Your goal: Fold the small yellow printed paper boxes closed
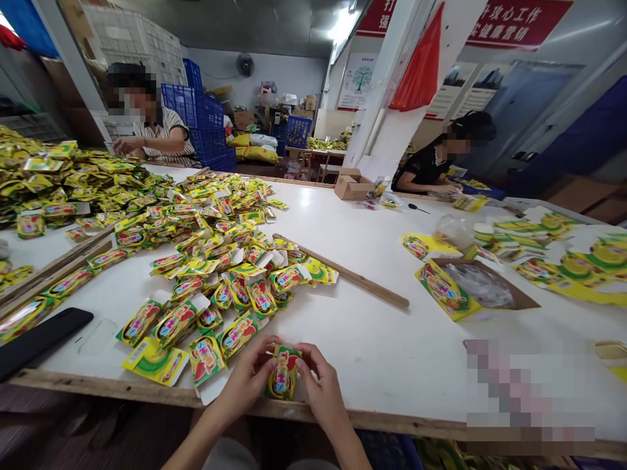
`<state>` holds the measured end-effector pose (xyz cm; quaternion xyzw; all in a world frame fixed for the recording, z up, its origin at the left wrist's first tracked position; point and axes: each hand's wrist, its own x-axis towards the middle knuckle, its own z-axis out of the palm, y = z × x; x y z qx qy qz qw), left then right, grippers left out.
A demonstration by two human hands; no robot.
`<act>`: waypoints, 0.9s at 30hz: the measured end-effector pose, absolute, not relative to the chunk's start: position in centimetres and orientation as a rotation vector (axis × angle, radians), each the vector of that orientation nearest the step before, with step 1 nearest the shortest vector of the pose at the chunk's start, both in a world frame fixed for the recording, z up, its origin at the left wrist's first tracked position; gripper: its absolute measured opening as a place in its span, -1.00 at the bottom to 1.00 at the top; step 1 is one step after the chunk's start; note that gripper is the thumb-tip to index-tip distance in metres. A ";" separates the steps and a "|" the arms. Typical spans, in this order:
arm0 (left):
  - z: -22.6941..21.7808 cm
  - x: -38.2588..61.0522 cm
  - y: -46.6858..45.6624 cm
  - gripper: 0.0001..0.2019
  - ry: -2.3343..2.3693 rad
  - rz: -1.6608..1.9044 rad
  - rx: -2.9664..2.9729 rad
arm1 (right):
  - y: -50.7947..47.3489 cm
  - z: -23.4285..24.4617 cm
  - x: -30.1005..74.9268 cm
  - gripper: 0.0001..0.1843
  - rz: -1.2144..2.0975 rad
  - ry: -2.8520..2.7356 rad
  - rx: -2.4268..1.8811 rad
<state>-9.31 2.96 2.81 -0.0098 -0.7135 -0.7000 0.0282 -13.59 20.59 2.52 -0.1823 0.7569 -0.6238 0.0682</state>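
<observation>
Between my two hands, near the table's front edge, is a small yellow and green candy box (285, 373) with bright lettering and a red fruit picture. My left hand (251, 372) grips its left side with thumb and fingers. On the other side, my right hand (318, 377) has its thumb on the front and its fingers at the upper right edge. Just left of my hands lies a loose heap of similar small boxes (240, 333), several with white flaps standing out. One box (204, 359) with a white flap lies closest to my left wrist.
A wooden stick (353, 277) lies across the white table (362, 346). At right stand an opened display carton (448, 287) with clear plastic inside and flat printed cartons (588, 261). A black phone (49, 336) rests at left. Two co-workers (166, 140) sit across the table.
</observation>
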 end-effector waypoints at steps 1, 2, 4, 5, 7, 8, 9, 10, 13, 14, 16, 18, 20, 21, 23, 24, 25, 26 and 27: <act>2.9 -9.3 2.8 -0.76 -2.212 -2.160 -0.029 | 20.5 2.6 -13.9 -0.74 -1.857 2.284 -0.563; 2.9 -9.4 2.7 -0.78 -2.215 -2.148 -0.025 | 20.3 2.8 -14.2 -0.75 -1.842 2.300 -0.583; 2.8 -9.5 2.7 -0.82 -2.222 -2.094 -0.026 | 19.8 3.0 -14.7 -0.77 -1.845 2.349 -0.636; 2.7 -9.5 2.8 -0.81 -2.216 -2.068 -0.027 | 19.5 3.0 -14.9 -0.78 -1.870 2.366 -0.645; 2.6 -9.5 3.0 -0.74 -2.181 -2.041 -0.032 | 19.2 3.0 -15.0 -0.83 -1.952 2.357 -0.610; 2.5 -9.5 3.1 -0.70 -2.166 -2.035 -0.037 | 19.2 3.0 -15.0 -0.84 -1.984 2.341 -0.581; 2.6 -9.4 3.1 -0.67 -2.165 -2.019 -0.044 | 19.2 3.0 -14.9 -0.83 -1.998 2.328 -0.570; 2.7 -9.4 3.2 -0.69 -2.181 -1.984 -0.047 | 19.2 3.0 -14.8 -0.83 -1.991 2.323 -0.590; 3.4 -9.3 3.2 -0.86 -2.291 -1.824 -0.040 | 19.3 3.3 -14.2 -0.86 -1.919 2.354 -0.730; 3.7 -9.3 3.2 -0.89 -2.309 -1.791 -0.024 | 19.3 3.4 -14.1 -0.87 -1.910 2.366 -0.758; 4.1 -9.4 3.3 -0.87 -2.305 -1.789 0.011 | 19.2 3.6 -13.9 -0.88 -1.920 2.387 -0.750; 4.2 -9.5 3.4 -0.86 -2.280 -1.824 0.056 | 18.9 3.8 -13.9 -0.87 -1.922 2.414 -0.690; 4.1 -9.8 3.6 -0.84 -2.250 -1.858 0.123 | 18.5 4.0 -14.1 -0.87 -1.898 2.453 -0.615; 4.1 -9.9 3.7 -0.83 -2.231 -1.874 0.160 | 18.4 4.1 -14.3 -0.86 -1.877 2.471 -0.578; 4.0 -10.3 3.8 -0.82 -2.188 -1.909 0.217 | 18.1 4.5 -14.6 -0.85 -1.838 2.490 -0.524; 4.0 -10.4 3.8 -0.81 -2.169 -1.928 0.230 | 18.0 4.7 -14.7 -0.85 -1.827 2.485 -0.513; 4.0 -10.5 3.8 -0.81 -2.153 -1.947 0.232 | 18.0 4.9 -14.8 -0.85 -1.824 2.470 -0.508; 3.9 -10.6 3.8 -0.81 -2.138 -1.968 0.227 | 17.9 4.9 -14.8 -0.84 -1.828 2.444 -0.512; 3.8 -10.6 3.8 -0.81 -2.124 -1.989 0.218 | 18.0 4.9 -14.8 -0.83 -1.840 2.411 -0.518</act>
